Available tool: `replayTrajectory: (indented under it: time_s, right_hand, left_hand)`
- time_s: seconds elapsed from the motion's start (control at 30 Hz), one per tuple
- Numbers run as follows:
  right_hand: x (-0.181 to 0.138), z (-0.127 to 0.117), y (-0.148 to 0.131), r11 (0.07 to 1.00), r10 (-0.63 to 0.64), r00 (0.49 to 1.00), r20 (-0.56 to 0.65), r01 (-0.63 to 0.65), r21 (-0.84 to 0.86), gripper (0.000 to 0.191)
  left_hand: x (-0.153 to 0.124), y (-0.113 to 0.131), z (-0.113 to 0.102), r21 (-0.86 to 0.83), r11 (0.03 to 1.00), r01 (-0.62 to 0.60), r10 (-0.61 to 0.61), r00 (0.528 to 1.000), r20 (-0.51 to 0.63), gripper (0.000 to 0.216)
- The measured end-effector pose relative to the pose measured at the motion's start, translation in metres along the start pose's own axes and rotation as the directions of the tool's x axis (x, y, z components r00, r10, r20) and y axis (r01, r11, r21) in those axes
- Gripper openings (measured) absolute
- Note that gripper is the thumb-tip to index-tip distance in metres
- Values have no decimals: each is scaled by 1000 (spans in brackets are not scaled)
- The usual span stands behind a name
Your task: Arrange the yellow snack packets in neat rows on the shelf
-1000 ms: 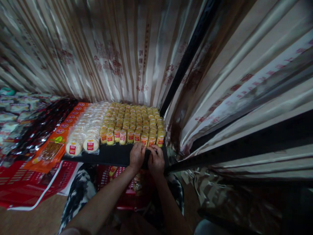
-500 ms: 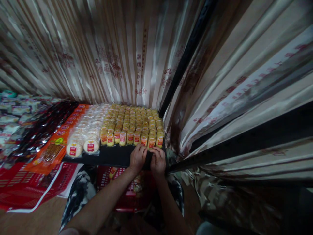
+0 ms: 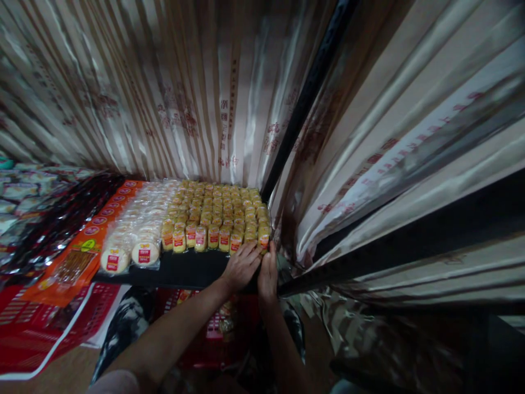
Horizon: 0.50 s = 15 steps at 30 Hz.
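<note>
Rows of small yellow wrapped cakes (image 3: 213,210) with red labels fill the right part of a black shelf (image 3: 180,269). My left hand (image 3: 241,265) lies with fingers stretched against the front-row packets at the right end. Beside it, my right hand (image 3: 267,273) stands edge-on, its fingers straight and together, flat against the rightmost packet of the front row. Neither hand wraps round anything that I can see. Both hands sit at the shelf's front right corner.
Round white wrapped cakes (image 3: 135,238) lie left of the yellow ones, then orange snack packs (image 3: 80,254) and dark packets. Shiny printed plastic sheeting (image 3: 184,98) hangs behind and right, with a black pole (image 3: 305,104). A red basket (image 3: 213,328) sits below the shelf.
Both hands have moved right and forward from the shelf's front edge to the right end of the front row. Their pinched fingers have straightened against the packets. The view has tilted slightly.
</note>
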State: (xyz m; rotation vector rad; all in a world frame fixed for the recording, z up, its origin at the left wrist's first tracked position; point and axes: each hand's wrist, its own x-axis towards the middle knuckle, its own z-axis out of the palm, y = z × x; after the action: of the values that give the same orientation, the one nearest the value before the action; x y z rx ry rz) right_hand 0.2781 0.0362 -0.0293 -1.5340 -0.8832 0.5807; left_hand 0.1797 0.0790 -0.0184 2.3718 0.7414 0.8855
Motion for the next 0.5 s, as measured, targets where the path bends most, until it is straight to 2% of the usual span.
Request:
replayTrajectory:
  time_s: [0.17, 0.3, 0.4, 0.5]
  right_hand:
    - [2, 4, 7, 989, 58, 998, 22, -60, 134, 73]
    - [3, 5, 3, 987, 35, 999, 7, -36, 154, 72]
    - [10, 6, -7, 997, -4, 1000, -2, 5, 78, 69]
    - [21, 8, -14, 1000, 13, 1000, -15, -13, 22, 69]
  left_hand:
    - [3, -9, 9, 291, 941, -174, 162, 985, 67, 38]
    - [3, -16, 16, 543, 818, -189, 198, 979, 41, 42]
    - [4, -17, 17, 611, 772, -173, 190, 981, 39, 44]
    - [4, -17, 18, 614, 773, -158, 179, 983, 29, 44]
